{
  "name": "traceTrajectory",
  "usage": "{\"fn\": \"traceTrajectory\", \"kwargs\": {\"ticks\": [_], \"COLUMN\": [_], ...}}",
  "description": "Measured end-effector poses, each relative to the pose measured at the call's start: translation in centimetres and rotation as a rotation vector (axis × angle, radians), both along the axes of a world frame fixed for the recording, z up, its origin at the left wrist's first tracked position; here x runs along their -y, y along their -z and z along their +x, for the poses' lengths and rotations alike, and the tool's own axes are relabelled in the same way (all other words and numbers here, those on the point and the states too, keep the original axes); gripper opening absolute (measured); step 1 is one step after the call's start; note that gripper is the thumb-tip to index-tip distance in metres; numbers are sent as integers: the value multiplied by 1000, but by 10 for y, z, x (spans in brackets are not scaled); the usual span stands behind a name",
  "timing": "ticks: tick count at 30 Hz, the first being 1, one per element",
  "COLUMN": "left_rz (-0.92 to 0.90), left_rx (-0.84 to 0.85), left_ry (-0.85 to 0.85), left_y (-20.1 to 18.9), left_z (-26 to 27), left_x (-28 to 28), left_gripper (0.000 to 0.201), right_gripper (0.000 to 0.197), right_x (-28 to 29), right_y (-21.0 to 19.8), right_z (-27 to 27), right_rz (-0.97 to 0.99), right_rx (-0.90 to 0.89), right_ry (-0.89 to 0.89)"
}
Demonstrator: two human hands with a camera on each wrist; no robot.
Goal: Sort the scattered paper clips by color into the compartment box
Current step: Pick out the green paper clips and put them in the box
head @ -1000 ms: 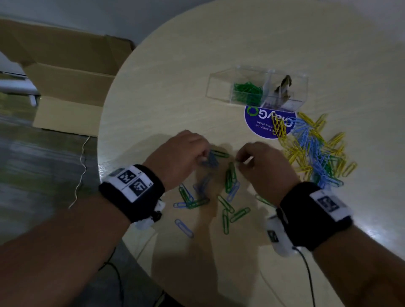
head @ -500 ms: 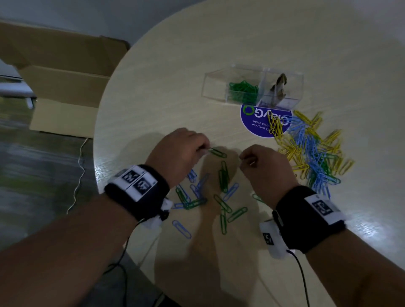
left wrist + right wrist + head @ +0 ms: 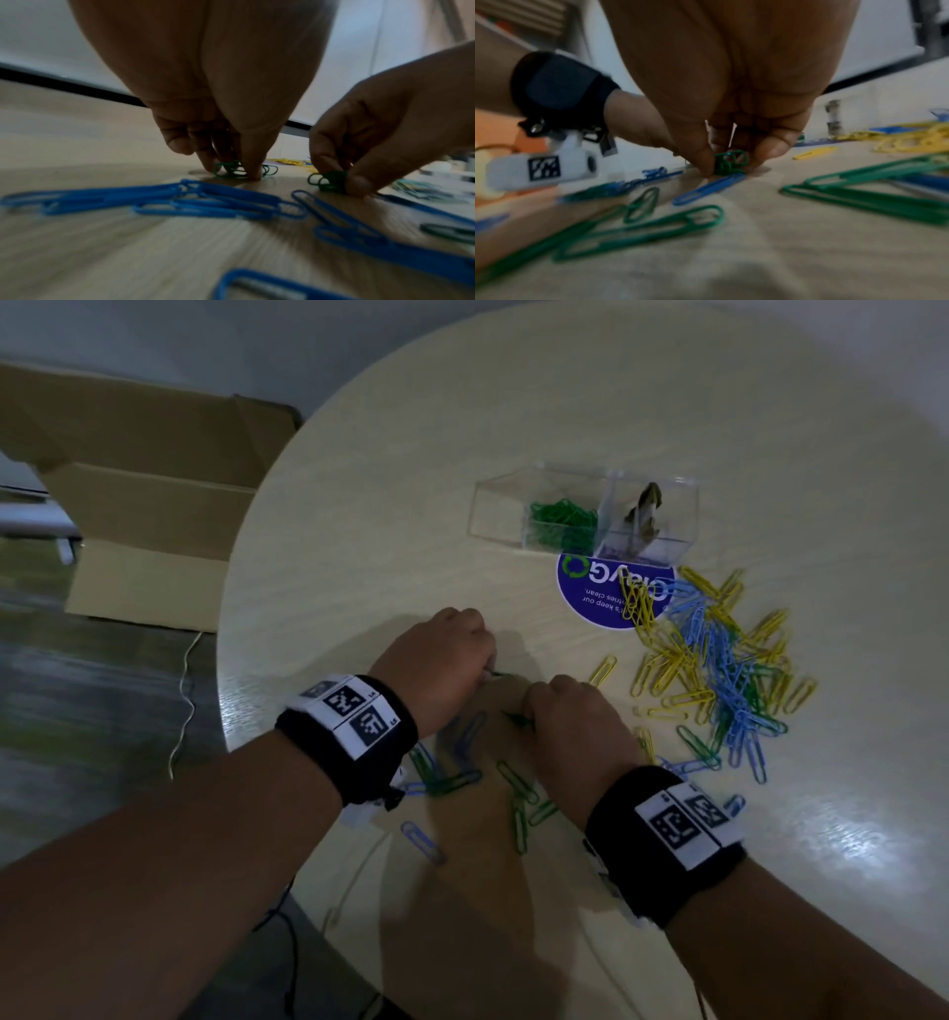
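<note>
- The paper clips lie in two groups on the round table (image 3: 390,516): a loose scatter of green and blue clips (image 3: 462,778) near the table's near edge, under and between the two hands, and a dense mixed pile (image 3: 719,670) of yellow, blue and a few green ones further toward the right edge.
- A single yellow clip (image 3: 603,669) lies apart, between the right hand and the pile.
- The left hand (image 3: 436,660) is bent fingers-down on the table, its fingertips (image 3: 253,172) pinching a small bunch of green clips (image 3: 231,169) against the surface.
- The right hand (image 3: 575,726) sits just beside it, thumb and fingers closed round another little bundle of green clips (image 3: 730,162), held low at the tabletop.
- A blue clip (image 3: 708,188) lies right at the foot of that bundle.
- The compartment box (image 3: 513,505), clear plastic, stands beyond the hands toward the far side of the table; its middle section holds a heap of green clips (image 3: 562,521), the left section looks bare, and the right section holds something brownish that I cannot make out.
- A round blue sticker (image 3: 590,593) lies on the table just in front of the box, the pile overlapping its right edge.
- Both wrists wear black bands with printed markers (image 3: 354,711).
- Off the table's left edge, an open cardboard box (image 3: 144,505) stands on the floor.
</note>
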State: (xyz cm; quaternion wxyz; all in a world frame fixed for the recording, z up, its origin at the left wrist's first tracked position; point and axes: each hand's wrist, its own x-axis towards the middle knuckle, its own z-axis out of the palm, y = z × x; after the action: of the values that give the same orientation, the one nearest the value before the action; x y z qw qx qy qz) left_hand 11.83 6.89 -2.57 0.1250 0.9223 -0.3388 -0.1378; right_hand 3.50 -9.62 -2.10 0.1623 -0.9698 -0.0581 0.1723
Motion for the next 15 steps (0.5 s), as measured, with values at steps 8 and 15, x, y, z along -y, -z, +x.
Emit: {"fn": "traceTrajectory", "kwargs": {"ticks": [8, 15], "left_rz": [-104, -603], "left_rx": [-111, -197], "left_ry": [-255, -631], "left_y": [-12, -53], "left_z": [12, 68], "left_x": [-4, 44], "left_gripper": [7, 3], "right_gripper": [20, 18], "right_x": [24, 72], "right_y": [-20, -55], "right_z": [19, 98], "right_rz": [177, 480], "right_rx": [29, 136], "right_ry": [116, 545]}}
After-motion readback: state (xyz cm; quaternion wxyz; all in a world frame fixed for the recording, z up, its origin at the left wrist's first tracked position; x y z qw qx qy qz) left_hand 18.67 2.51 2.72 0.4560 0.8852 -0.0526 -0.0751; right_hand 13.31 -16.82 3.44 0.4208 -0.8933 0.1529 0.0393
